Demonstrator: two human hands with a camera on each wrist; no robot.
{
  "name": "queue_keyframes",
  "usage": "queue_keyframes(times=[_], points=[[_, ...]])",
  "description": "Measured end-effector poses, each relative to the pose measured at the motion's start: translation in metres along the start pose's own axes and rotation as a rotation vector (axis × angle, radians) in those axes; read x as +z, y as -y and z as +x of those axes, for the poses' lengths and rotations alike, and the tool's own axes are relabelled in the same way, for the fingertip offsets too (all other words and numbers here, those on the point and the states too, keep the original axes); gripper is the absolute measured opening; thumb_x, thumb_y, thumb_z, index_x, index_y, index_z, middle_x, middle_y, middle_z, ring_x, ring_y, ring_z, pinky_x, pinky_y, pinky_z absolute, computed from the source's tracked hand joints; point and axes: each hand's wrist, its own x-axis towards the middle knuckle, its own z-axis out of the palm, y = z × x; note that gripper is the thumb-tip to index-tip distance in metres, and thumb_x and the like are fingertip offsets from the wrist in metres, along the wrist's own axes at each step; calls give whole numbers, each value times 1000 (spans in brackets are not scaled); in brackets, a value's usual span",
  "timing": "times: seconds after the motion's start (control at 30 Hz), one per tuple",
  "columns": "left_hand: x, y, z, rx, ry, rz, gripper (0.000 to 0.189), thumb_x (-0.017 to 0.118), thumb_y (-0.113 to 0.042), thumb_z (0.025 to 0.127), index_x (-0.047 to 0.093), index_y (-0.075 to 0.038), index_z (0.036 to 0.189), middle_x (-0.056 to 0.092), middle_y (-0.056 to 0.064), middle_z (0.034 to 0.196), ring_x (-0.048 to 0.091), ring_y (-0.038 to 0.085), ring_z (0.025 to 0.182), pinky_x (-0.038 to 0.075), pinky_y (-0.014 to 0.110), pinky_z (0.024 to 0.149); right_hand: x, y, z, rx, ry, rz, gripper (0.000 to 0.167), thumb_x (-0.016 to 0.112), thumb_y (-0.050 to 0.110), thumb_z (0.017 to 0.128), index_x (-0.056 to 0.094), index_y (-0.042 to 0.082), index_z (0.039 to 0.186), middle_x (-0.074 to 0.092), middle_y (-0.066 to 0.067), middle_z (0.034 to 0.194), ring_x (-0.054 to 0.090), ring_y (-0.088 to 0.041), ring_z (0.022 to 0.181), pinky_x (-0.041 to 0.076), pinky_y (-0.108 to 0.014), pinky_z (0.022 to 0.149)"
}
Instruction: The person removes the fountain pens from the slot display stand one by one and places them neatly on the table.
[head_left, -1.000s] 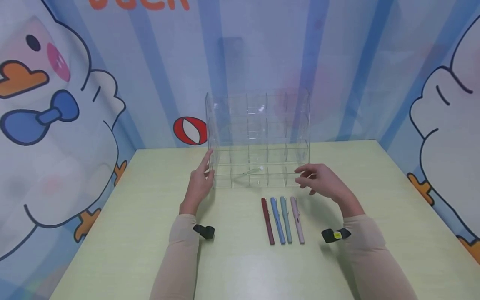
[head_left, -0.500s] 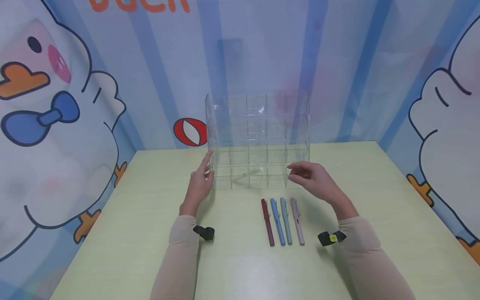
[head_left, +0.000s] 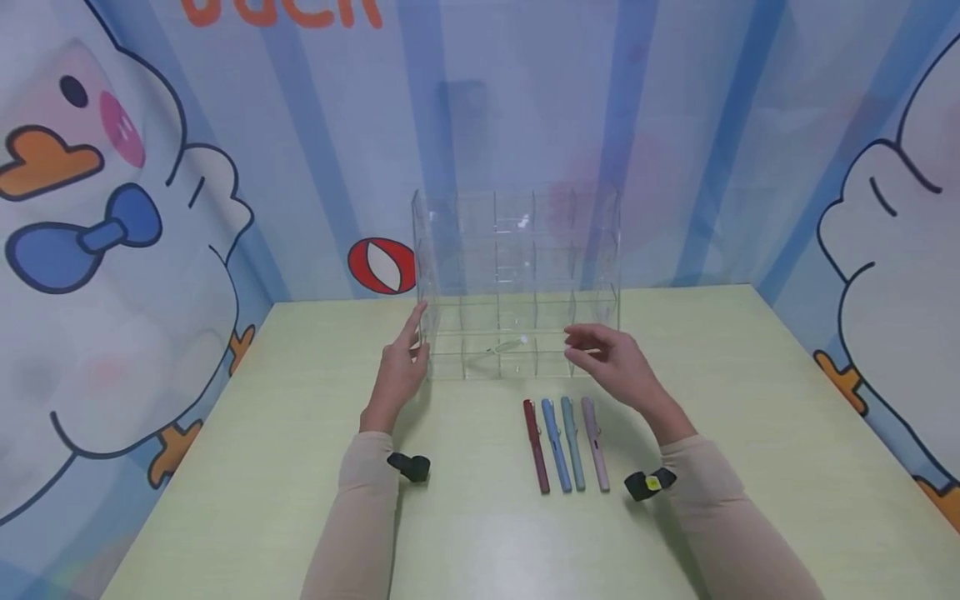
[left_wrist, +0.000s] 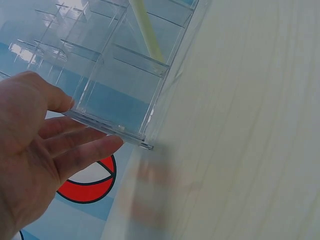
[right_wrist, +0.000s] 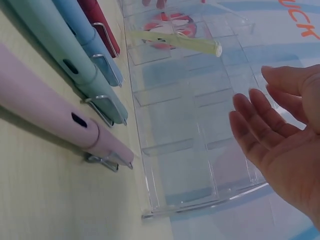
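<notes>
A clear acrylic organizer (head_left: 516,287) with rows of compartments stands upright on the table. My left hand (head_left: 400,371) holds its left side panel, thumb at the front edge and fingers along the outside. In front of the lower right compartments my right hand (head_left: 611,362) hovers with loosely bent fingers and nothing in them. A pale yellow-green pen (right_wrist: 185,42) lies slanted in the bottom row. Lined up before the organizer are a dark red pen (head_left: 536,446), a blue pen (head_left: 557,446), a teal pen (head_left: 573,444) and a light purple pen (head_left: 596,444).
The pale wooden-looking table (head_left: 247,483) runs back to a blue striped backdrop (head_left: 517,100) with cartoon ducks, close behind the organizer. Each wrist carries a black strap device, such as the right wrist's device (head_left: 649,483).
My right hand has moved left along the organizer's front, its fingers drawing closer together. My left hand, the organizer and the pens have stayed in place.
</notes>
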Motion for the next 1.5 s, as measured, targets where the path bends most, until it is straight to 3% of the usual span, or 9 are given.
queue_keyframes(times=[0.3,0.57,0.93,1.23,1.5], points=[[0,-1,-2,-33,3,-11,72,53,-4,101,25,-36,159,46,23,149,58,38,124,52,49,97,15,1,5,-28,-78,78,42,68,7,95,57,-2,135,64,-19,121,63,-31,112,56,-37,92],[0,-1,-1,-29,1,-12,72,53,-4,101,26,-38,159,47,25,147,58,40,123,52,50,96,25,1,13,-36,-81,93,45,69,7,94,55,-1,136,62,-18,126,60,-32,116,54,-43,95],[0,1,0,-33,5,-13,72,53,-5,101,25,-39,158,46,24,148,58,39,123,51,50,98,38,5,22,-45,-13,67,47,69,-1,92,53,-7,137,58,-24,131,57,-38,121,54,-47,94],[3,1,1,-33,1,-1,73,54,-4,101,25,-39,159,45,19,151,58,37,124,52,48,98,45,1,28,-51,90,-15,47,66,4,95,52,-3,139,55,-20,137,55,-35,124,54,-44,95],[1,-1,1,-31,9,-8,71,53,-5,102,24,-36,159,45,22,150,58,39,123,53,50,96,51,3,33,-54,108,-16,47,66,6,96,52,-1,140,55,-19,138,55,-37,124,54,-43,96]])
